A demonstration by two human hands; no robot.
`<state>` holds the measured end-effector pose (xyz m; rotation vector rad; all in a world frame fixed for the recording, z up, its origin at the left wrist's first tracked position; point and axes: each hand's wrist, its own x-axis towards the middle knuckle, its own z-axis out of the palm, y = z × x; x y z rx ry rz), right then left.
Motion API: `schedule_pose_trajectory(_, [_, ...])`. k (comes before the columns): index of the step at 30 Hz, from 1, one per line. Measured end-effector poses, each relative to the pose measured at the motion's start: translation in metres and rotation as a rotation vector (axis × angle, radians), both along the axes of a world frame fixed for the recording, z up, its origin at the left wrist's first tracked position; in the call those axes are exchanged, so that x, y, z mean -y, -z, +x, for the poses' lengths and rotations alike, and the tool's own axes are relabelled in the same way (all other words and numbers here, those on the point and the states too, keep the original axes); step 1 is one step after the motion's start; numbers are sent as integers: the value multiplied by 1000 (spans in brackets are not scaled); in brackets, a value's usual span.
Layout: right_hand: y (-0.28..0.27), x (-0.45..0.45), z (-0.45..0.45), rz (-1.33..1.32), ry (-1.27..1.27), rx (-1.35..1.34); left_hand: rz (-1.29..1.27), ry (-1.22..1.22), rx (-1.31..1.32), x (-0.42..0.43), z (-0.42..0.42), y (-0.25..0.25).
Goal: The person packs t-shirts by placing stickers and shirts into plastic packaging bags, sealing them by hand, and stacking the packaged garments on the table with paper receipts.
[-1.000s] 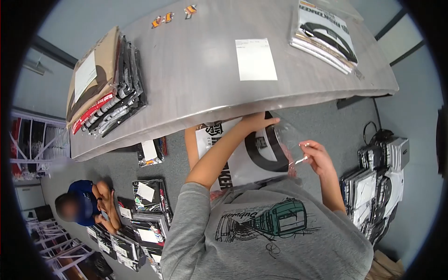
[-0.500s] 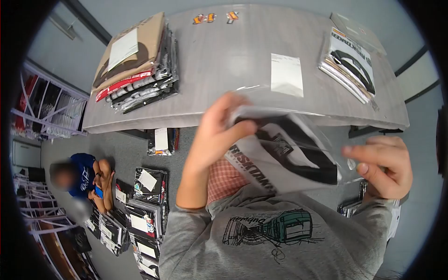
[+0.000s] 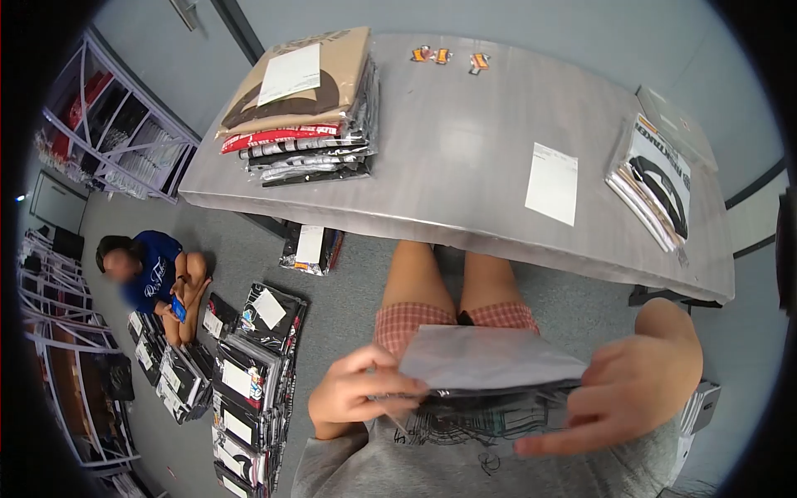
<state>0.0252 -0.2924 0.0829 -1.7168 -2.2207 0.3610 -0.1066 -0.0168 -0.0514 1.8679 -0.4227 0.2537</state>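
Observation:
Above my lap I hold a folded white T-shirt in a clear plastic bag (image 3: pixel 490 357), its plain pale side showing. The bag's see-through flap lies towards my chest, over the drawing on my grey top. My left hand (image 3: pixel 365 390) pinches the bag's left edge between thumb and fingers. On the right side, my right hand (image 3: pixel 618 390) is curled over the bag's edge, its index finger stretched along the flap. Some of the right fingers are blurred. A white paper slip (image 3: pixel 552 184) lies on the grey table (image 3: pixel 452 162) in front of me.
A tall stack of bagged shirts (image 3: pixel 307 91) stands at the table's left, a smaller stack (image 3: pixel 656 187) at its right. Small orange stickers (image 3: pixel 442 56) lie at the back. More bagged shirts (image 3: pixel 241 378) cover the floor at left, near a seated person (image 3: pixel 158 270) holding a phone.
The bagged shirt has come down towards my lap and turned, so the printed side no longer shows. My right hand has moved in onto its edge. My view has shifted.

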Motion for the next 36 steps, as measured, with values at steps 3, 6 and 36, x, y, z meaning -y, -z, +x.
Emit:
schedule_pose_trajectory(3, [-4,1,-2,75,-28,9,20,245,148,-4,5,-7])
schedule_pose_trajectory(6, [-4,-1,9,149,-77,3,-90,333,229,-7,12,-11])
schedule_pose_trajectory(36, [208,-147,555,-227,1415,-50,-937,461,90,-8,93,81])
